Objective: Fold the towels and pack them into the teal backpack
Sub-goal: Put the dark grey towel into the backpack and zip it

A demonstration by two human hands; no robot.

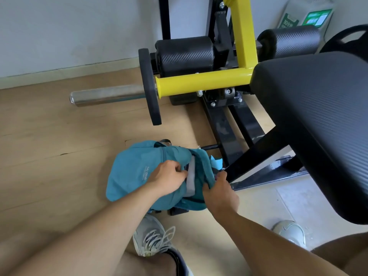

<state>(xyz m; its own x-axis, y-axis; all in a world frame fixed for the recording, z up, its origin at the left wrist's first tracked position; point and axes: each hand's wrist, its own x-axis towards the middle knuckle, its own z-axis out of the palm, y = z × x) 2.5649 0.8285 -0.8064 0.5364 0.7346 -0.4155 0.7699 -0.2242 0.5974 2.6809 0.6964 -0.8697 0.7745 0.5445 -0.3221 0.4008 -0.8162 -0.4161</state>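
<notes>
1. The teal backpack [131,174] lies on the wooden floor [49,146], just beside the black base frame of the weight bench [318,116], on the frame's left side.
2. The left hand [169,176] rests on top of the backpack, fingers curled, pinching the fabric at the edge of its opening.
3. The right hand [221,194] grips the backpack's opposite edge, on the side nearest the bench frame, fingers curled round the fabric.
4. A grey strip [191,180] shows inside the opening, between the two hands.
5. A light-blue cloth [217,163] protrudes between the backpack and the bench frame.
6. Two grey sneakers [153,238] stand on the floor, on the near side of the backpack.
</notes>
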